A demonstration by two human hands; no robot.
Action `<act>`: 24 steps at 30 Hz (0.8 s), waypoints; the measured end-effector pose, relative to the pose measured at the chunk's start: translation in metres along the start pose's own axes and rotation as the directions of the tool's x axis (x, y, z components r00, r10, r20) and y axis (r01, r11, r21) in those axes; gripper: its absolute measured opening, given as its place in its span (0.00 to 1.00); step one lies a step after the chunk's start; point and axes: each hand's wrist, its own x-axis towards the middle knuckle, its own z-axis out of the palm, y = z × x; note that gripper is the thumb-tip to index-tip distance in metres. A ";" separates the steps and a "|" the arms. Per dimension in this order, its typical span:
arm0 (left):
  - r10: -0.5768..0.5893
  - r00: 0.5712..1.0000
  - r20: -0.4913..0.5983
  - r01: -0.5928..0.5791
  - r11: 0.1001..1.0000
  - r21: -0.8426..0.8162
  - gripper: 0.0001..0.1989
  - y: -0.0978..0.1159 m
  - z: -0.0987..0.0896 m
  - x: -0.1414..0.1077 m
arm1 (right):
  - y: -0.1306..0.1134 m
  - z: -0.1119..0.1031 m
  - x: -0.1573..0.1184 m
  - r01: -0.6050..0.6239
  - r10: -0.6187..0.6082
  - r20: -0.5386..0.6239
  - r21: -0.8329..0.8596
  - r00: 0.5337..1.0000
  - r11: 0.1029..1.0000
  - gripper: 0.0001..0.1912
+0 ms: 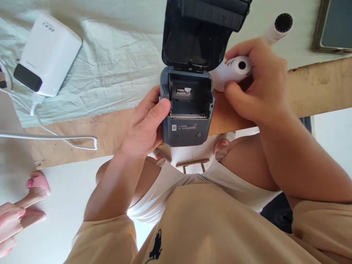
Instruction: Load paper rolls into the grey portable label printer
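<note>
My left hand (pixel 147 123) is wrapped around the side of a dark grey portable label printer (pixel 184 134), its thumb on the edge of the open compartment. The printer's black lid (pixel 198 40) is swung up, away from me. Inside the paper bay I see a small printed sticker and no roll. To the right, my right hand (pixel 260 80) grips a white paper roll (pixel 238 68) between thumb and fingers, its dark core hole facing me. A loose end of paper (pixel 220 77) hangs from this roll beside the printer. Behind that hand lies a second white roll (pixel 283 25) with a wider dark core.
A white power bank (pixel 51 55) with a plugged-in white cable (pixel 68 137) lies on the pale green cloth (pixel 118 62) at left. A dark-framed flat device (pixel 334 27) sits at top right. The wooden table edge (pixel 316 82) runs across. Another person's foot (pixel 38 183) shows at lower left.
</note>
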 end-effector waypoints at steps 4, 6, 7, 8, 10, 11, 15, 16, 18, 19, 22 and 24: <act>-0.007 1.000 0.001 0.007 1.000 0.019 0.15 -0.003 -0.001 0.001 | -0.002 0.002 -0.005 0.099 -0.101 -0.077 -0.034 0.992 0.995 0.13; 0.024 0.999 -0.022 -0.023 1.000 0.010 0.15 -0.005 -0.001 0.001 | -0.002 0.003 -0.007 0.080 -0.085 -0.126 -0.043 0.988 0.996 0.14; 0.034 0.999 -0.032 -0.034 0.999 0.005 0.14 -0.006 -0.001 0.001 | -0.002 0.003 -0.007 0.069 -0.071 -0.122 -0.021 0.990 0.997 0.16; 0.040 0.998 -0.043 -0.040 0.999 0.004 0.15 -0.006 -0.001 0.001 | -0.002 0.003 -0.008 0.060 -0.058 -0.102 0.019 0.993 0.998 0.20; 0.022 0.999 -0.050 -0.021 1.000 0.012 0.15 -0.005 0.000 0.001 | -0.002 0.002 -0.008 0.061 -0.056 -0.046 0.106 0.997 0.992 0.28; 0.013 0.999 -0.049 -0.013 1.000 0.016 0.14 -0.004 0.000 0.001 | -0.002 0.001 -0.008 0.072 -0.070 -0.020 0.127 0.997 0.989 0.30; 0.008 1.000 -0.021 -0.007 1.000 0.014 0.14 -0.002 0.001 0.000 | -0.003 0.002 -0.009 0.127 -0.127 -0.052 0.000 0.991 0.992 0.20; 0.012 1.000 -0.020 -0.012 1.000 0.013 0.15 -0.002 0.001 0.000 | -0.003 0.002 -0.009 0.121 -0.123 -0.081 -0.025 0.989 0.992 0.18; 0.018 0.999 -0.042 -0.018 1.000 0.009 0.17 -0.004 0.002 0.001 | -0.003 0.002 -0.009 0.100 -0.098 -0.103 0.019 0.990 0.995 0.21; 0.010 0.999 -0.044 -0.010 1.000 0.013 0.18 -0.005 0.002 0.001 | -0.003 0.002 -0.009 0.080 -0.074 -0.082 0.070 0.994 0.994 0.25; -0.014 1.000 -0.022 0.015 0.999 0.035 0.19 -0.006 0.002 0.002 | -0.002 0.002 -0.011 0.096 -0.095 -0.012 0.128 0.995 0.987 0.31; -0.005 1.000 -0.016 0.005 0.999 0.042 0.19 -0.005 0.001 0.002 | -0.002 0.003 -0.012 0.150 -0.149 -0.027 0.056 0.988 0.987 0.28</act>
